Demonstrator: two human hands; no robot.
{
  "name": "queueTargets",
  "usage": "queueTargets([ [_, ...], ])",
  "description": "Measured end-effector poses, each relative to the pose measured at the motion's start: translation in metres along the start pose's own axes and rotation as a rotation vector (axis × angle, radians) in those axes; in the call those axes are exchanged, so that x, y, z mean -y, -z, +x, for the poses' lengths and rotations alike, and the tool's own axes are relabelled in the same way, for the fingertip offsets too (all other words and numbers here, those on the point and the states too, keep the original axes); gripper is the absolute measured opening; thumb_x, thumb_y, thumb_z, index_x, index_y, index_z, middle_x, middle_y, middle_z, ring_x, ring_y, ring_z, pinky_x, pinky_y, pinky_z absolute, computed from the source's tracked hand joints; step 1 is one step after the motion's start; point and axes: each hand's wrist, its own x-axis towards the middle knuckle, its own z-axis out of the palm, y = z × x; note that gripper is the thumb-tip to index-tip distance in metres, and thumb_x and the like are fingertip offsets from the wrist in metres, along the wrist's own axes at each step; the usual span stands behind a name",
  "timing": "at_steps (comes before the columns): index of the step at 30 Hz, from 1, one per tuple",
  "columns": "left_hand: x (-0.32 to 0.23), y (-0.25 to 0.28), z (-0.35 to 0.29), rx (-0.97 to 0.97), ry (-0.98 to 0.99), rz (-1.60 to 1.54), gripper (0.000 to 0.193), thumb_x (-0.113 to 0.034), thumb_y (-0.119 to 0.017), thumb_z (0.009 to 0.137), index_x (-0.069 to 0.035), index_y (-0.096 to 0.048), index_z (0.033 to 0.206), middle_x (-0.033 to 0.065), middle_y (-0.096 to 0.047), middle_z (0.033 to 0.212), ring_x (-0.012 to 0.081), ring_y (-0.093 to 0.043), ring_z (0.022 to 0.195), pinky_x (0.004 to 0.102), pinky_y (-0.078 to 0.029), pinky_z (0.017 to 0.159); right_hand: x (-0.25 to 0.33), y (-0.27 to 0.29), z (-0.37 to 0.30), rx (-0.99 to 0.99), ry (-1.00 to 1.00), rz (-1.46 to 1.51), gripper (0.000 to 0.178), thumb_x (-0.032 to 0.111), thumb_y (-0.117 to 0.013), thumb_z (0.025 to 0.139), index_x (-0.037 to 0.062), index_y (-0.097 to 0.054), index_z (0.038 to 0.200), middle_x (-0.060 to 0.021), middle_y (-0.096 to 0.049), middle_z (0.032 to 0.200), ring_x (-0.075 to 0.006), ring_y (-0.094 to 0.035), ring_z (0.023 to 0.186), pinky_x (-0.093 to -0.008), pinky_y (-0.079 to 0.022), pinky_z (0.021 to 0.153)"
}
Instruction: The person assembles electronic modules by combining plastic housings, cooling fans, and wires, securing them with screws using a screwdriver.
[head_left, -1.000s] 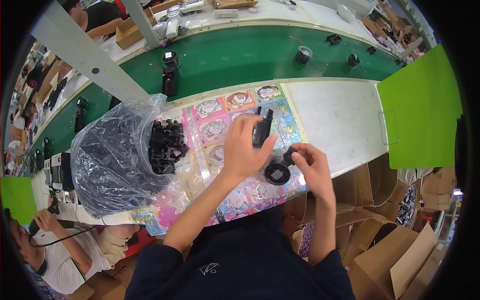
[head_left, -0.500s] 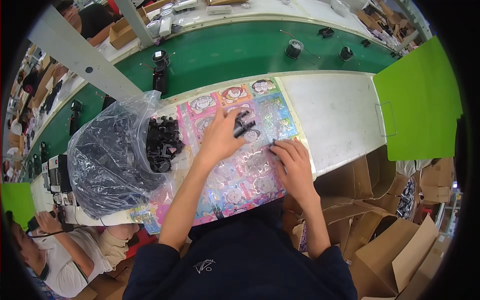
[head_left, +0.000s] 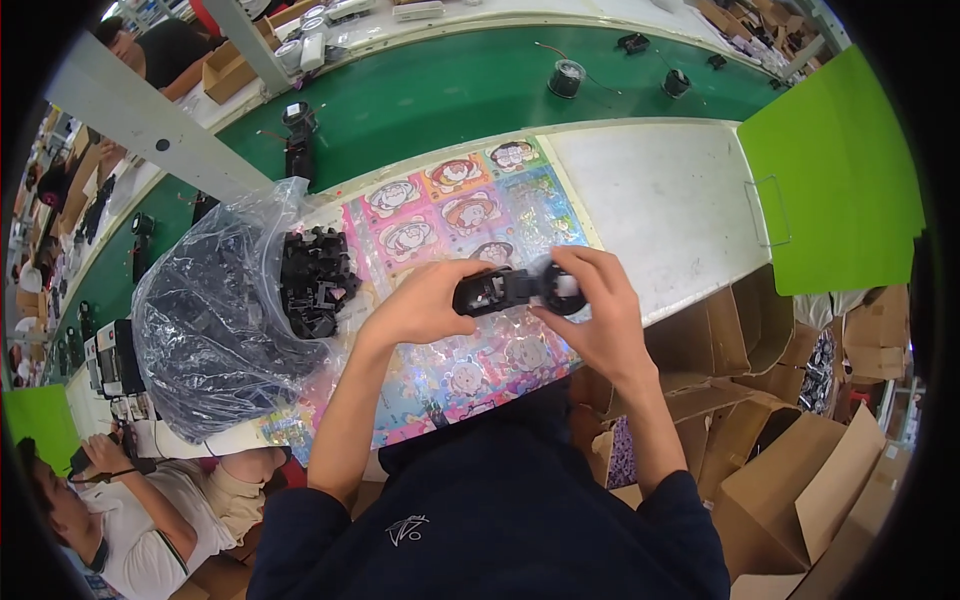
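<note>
Over the colourful printed sheet, my left hand [head_left: 427,303] grips a black plastic housing [head_left: 490,292] between thumb and fingers. My right hand [head_left: 604,318] is closed around a round black part [head_left: 562,289] with a pale centre. The two pieces meet end to end through a narrow black neck; whether they are fastened cannot be seen. Left of my left hand, a clear plastic bag [head_left: 215,310] lies with its mouth open. Many small black plastic parts [head_left: 316,282] fill that mouth.
The printed sheet [head_left: 400,215] covers the white bench [head_left: 660,200]. Beyond runs a green conveyor belt [head_left: 430,95] carrying black units and a wired round part [head_left: 566,78]. A bright green panel [head_left: 835,180] stands right, above cardboard boxes [head_left: 780,480]. A co-worker [head_left: 150,520] sits lower left.
My left hand has turned and lowered, bringing the black housing level. My right hand has come off the sheet and now holds the round part against the housing's end. The view has shifted slightly.
</note>
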Motion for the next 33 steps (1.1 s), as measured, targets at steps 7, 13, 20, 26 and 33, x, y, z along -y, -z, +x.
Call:
queueTargets([
  [7,0.003,-0.004,-0.002,-0.085,-0.116,0.069,0.066,-0.007,-0.076,0.068,0.003,-0.063,0.132,0.0133,-0.071,0.102,0.0179,-0.067,0.088,0.0331,-0.054,0.082,0.001,-0.008,0.006,0.118,0.113,-0.148,0.073,0.006,-0.088,0.063,0.0095,-0.065,0.133,-0.0116,-0.063,0.122,-0.0334,-0.063,0.108,-0.0438,-0.053,0.091],
  [13,-0.008,-0.007,0.001,-0.109,0.094,-0.086,0.045,-0.014,-0.083,0.082,0.004,-0.070,0.120,0.0117,-0.075,0.097,0.0144,-0.068,0.088,0.0315,-0.054,0.083,0.001,-0.015,0.010,0.035,0.204,-0.198,0.073,0.004,-0.086,0.061,0.0096,-0.066,0.131,-0.0115,-0.063,0.122,-0.0333,-0.063,0.109,-0.0442,-0.053,0.090],
  [20,0.005,-0.013,0.002,-0.260,-0.001,-0.167,0.042,-0.017,-0.082,0.081,0.000,-0.074,0.118,0.0151,-0.077,0.096,0.0226,-0.073,0.087,0.0342,-0.055,0.082,0.000,-0.015,0.019,-0.008,0.294,-0.197,0.072,0.003,-0.085,0.060,0.0086,-0.067,0.129,-0.0116,-0.064,0.119,-0.0337,-0.064,0.107,-0.0437,-0.055,0.088],
  [26,0.001,-0.013,0.007,-0.172,0.049,-0.508,0.040,-0.004,-0.081,0.081,0.004,-0.073,0.120,0.0085,-0.077,0.097,0.0136,-0.069,0.089,0.0314,-0.055,0.082,-0.011,-0.008,0.023,-0.013,0.264,-0.041,0.073,0.001,-0.086,0.058,0.0104,-0.069,0.129,-0.0107,-0.064,0.122,-0.0338,-0.063,0.107,-0.0437,-0.055,0.090],
  [33,0.006,-0.003,0.046,-0.252,0.005,-0.441,0.032,-0.011,-0.080,0.083,-0.002,-0.077,0.114,0.0052,-0.077,0.090,0.0097,-0.066,0.081,0.0294,-0.052,0.075,-0.038,-0.028,0.028,-0.109,0.055,0.098,0.089,0.000,-0.088,0.068,-0.0006,-0.047,0.147,-0.0210,-0.058,0.132,-0.0413,-0.058,0.119,-0.0455,-0.049,0.101],
])
